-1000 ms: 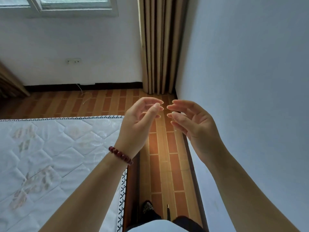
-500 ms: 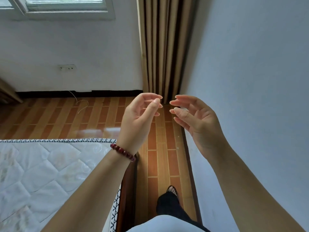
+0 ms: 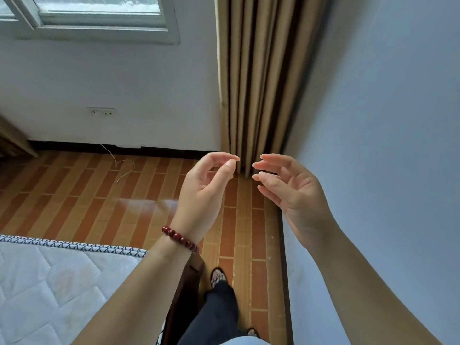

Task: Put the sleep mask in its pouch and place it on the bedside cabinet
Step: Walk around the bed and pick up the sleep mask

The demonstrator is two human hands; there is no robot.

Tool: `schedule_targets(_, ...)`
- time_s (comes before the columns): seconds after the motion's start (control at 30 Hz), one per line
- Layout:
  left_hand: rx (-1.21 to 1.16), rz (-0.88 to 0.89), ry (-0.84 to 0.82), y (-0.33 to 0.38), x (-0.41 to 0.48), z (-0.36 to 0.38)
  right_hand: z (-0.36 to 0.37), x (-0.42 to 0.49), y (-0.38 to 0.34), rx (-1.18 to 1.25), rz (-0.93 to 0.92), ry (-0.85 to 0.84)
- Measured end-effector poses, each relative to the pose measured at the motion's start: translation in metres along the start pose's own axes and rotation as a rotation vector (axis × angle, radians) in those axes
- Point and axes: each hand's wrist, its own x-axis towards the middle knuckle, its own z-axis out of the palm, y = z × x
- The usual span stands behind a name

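Since a second ago the view has tipped up and drifted forward: the quilted mattress (image 3: 57, 282) has slid down into the near left corner, more of the window (image 3: 99, 18) shows at the far left, and a foot in a patterned shoe (image 3: 218, 276) has stepped ahead along the strip of tiled floor (image 3: 239, 232) between the bed and the right-hand wall (image 3: 385, 145). Both hands have kept nearly the same pose throughout, raised side by side in front of the beige curtain (image 3: 251, 83).

Left hand (image 3: 204, 192), with a red bead bracelet (image 3: 179, 239) at the wrist, has its fingers curled loosely and the thumb close to the forefinger, pinching nothing. Right hand (image 3: 293, 195) is cupped open, palm turned toward the left one, fingertips near but apart from those of the other hand. Neither holds anything.

Neither the sleep mask, its pouch nor the bedside cabinet is anywhere in view; only a loose white cord (image 3: 122, 168) lies on the floor by the far wall, below a wall socket (image 3: 102, 112).

Judging by this, the person is walking through the room with empty hands, and the task looks not yet begun: the mask and pouch have to be found first, probably somewhere outside the present view, so a turn of the head or body seems needed.
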Motion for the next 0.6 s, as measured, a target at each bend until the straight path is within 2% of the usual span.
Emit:
schedule_targets(0.33, -0.013, 0.034, 0.077, -0.012, 0.194, -0.029, 0.033, 0.202, -0.004, 0.0, -0.011, -0.066)
schedule_targets(0.6, -0.037, 0.0, 0.148, -0.026, 0.286, -0.066, 0.073, 0.308, 0.002, 0.052, 0.025, -0.16)
